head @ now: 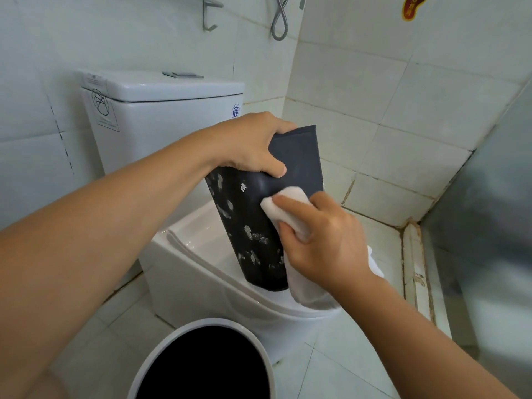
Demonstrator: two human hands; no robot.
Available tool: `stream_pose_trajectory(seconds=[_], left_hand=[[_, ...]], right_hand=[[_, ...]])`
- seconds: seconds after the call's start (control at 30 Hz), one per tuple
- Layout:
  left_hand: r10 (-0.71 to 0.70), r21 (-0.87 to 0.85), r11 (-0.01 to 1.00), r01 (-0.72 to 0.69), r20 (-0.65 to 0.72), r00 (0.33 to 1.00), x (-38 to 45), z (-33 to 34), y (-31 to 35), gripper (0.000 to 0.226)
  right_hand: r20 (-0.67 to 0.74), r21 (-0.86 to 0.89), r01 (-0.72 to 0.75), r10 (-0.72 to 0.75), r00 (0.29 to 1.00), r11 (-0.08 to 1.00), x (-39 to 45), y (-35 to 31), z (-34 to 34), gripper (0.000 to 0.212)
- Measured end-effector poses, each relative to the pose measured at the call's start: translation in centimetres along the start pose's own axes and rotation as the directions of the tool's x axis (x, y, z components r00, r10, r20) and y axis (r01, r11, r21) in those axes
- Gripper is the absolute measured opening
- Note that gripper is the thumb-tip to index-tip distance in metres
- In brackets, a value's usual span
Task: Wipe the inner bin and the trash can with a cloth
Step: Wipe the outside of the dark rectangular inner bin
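Observation:
The dark grey inner bin (253, 226) stands tilted on the closed toilet lid, its side speckled with white stains. My left hand (253, 145) grips its upper rim, thumb on the near face and fingers over the top. My right hand (322, 237) holds a folded white cloth (285, 205) and presses it against the bin's side just below the rim; the rest of the cloth hangs down beside the bin. The white round trash can (201, 326) stands open on the floor in front of the toilet, its inside dark.
The white toilet (201, 272) and its cistern (161, 110) fill the middle. Tiled walls close in behind and to the right. A frosted glass partition (489, 226) on a raised sill stands at the right. A shower hose (279, 21) hangs above.

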State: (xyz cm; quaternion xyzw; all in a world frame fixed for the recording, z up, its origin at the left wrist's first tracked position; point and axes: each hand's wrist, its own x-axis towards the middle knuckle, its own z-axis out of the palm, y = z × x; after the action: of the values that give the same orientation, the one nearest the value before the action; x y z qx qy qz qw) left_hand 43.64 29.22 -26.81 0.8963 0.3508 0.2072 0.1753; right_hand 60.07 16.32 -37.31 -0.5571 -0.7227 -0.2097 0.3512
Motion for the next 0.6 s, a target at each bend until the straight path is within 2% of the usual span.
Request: stream_pose_trajectory(seconds=[0.2,0.3,0.37,0.43,0.6], left_hand=[[0.000,0.010,1.000,0.000,0.000,1.000,0.1,0.1,0.1,0.044],[0.016,-0.005,1.000,-0.016,0.019,1.000,0.2,0.1,0.3,0.043],[0.004,-0.011,1.000,-0.003,0.013,1.000,0.3,0.0,0.1,0.045],[-0.004,-0.003,1.000,0.004,0.011,1.000,0.3,0.0,0.2,0.046],[0.000,0.019,1.000,0.000,0.010,1.000,0.5,0.2,0.5,0.054]], right_hand=[[0.018,-0.022,0.037,-0.036,0.999,0.999,0.8,0.0,-0.1,0.031],[0.115,-0.021,0.075,-0.072,0.991,0.997,-1.2,1.1,-0.4,0.035],[0.205,-0.032,0.069,-0.061,0.977,0.997,-2.6,1.8,-0.7,0.036],[0.238,-0.041,0.054,-0.043,0.970,0.998,-3.4,2.1,-0.8,0.035],[0.068,-0.026,-0.009,0.011,0.998,1.000,-0.1,0.9,-0.4,0.033]])
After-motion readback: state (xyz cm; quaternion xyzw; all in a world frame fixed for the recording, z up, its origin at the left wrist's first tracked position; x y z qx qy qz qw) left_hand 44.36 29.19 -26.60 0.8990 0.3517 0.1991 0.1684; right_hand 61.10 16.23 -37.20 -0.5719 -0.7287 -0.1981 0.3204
